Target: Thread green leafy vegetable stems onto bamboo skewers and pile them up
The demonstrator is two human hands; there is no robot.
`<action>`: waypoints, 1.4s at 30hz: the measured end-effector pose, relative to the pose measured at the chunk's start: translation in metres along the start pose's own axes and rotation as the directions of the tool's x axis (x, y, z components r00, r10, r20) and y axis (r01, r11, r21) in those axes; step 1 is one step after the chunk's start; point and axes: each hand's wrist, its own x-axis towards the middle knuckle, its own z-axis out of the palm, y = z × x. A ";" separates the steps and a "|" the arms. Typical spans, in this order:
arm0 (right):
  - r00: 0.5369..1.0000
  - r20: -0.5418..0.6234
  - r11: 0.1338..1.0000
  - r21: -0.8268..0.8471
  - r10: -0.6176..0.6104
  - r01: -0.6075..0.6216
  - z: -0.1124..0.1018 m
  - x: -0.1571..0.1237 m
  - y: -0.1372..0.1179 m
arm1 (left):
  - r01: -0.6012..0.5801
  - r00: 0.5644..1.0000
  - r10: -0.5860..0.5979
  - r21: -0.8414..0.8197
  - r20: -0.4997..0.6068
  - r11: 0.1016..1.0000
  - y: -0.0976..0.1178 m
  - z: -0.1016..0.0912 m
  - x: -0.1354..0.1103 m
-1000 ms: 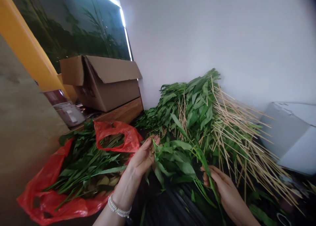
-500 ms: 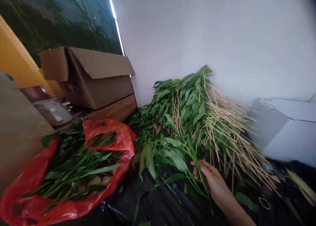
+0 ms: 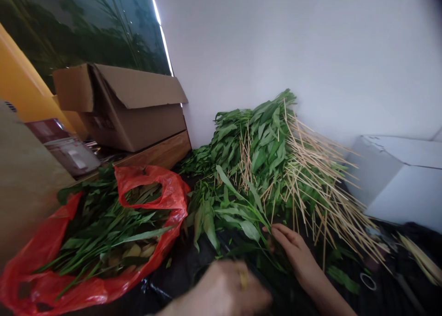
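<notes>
My right hand rests low on a loose bunch of green leafy stalks, its fingers curled round the stems. My left hand is at the bottom edge, blurred by motion, with a ring on one finger; its fingers do not show clearly. Behind lies a big heap of leafy greens skewered on thin bamboo sticks, the sticks fanning out to the right. All of this lies on a black plastic sheet.
A red plastic bag full of loose green leaves lies at the left. An open cardboard box stands on a wooden ledge behind it. A white box sits at the right by the wall.
My left hand left the view half a second ago and has come back in at the bottom, blurred. My right hand has sunk lower on the stalks.
</notes>
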 end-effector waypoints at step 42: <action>0.994 0.087 0.984 -0.160 -0.064 0.078 -0.002 0.002 -0.006 | 0.153 0.559 -0.640 -0.693 -0.527 0.704 -0.099 -0.064 0.032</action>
